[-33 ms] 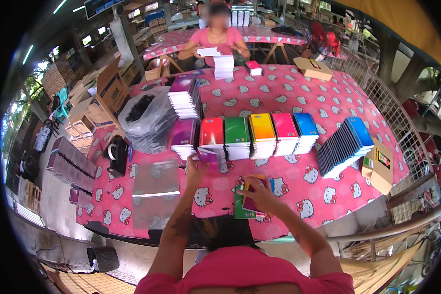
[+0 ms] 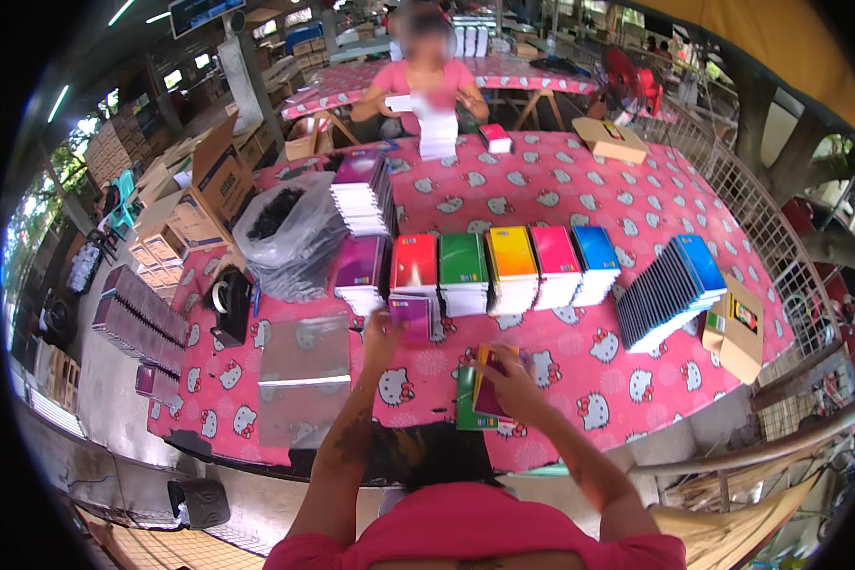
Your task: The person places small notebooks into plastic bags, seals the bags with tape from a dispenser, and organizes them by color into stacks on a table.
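Note:
My left hand grips a small purple notebook by its left edge, just in front of the red stack. My right hand is closed on several small notebooks fanned over each other near the table's front edge. Among these a green notebook sticks out at the left and bottom, with purple and yellow covers above it; the fingers hide part of them. Beyond both hands stands a row of notebook stacks: purple, red, green, yellow, pink and blue.
A taller purple stack rises behind the row. Leaning blue notebooks and an opened carton lie right. Left are clear plastic sheets, a tape dispenser and a plastic bag. Across the table a person handles white booklets.
The purple notebook in my left hand now shows more squarely before the red stack. My right hand has shifted slightly, still on its notebooks. The whole view has moved a little.

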A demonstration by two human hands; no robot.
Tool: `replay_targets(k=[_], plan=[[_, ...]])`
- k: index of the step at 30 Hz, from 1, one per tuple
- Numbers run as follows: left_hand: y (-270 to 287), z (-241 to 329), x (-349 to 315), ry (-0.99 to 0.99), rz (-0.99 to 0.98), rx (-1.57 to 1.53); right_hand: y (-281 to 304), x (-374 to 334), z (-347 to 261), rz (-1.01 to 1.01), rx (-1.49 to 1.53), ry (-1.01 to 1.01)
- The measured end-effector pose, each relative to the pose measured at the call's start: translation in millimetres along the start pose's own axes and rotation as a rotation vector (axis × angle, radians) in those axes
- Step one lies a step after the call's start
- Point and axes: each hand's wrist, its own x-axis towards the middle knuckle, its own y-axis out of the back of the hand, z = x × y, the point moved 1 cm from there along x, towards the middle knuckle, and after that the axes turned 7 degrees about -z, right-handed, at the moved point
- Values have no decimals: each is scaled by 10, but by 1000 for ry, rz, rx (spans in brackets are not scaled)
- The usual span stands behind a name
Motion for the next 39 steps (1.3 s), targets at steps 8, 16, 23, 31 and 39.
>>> replay_targets(k=[8, 16, 23, 31, 39], plan=[[-137, 1310, -746, -386, -384, 269, -955, -808, 572, 422, 996, -747], [-1068, 1418, -1130, -971, -550, 615, -622, -581, 515, 292, 1318, -1030], [-826, 429, -1515, 101, -366, -90, -838, -246, 217, 79, 1357, -862], [642, 765, -1751, -347, -512, 327, -476, 333, -463, -345, 1945, -852], [2097, 700, -1564, -529, -379, 174, -1043, 1253, -1776, -120, 1499, -222]])
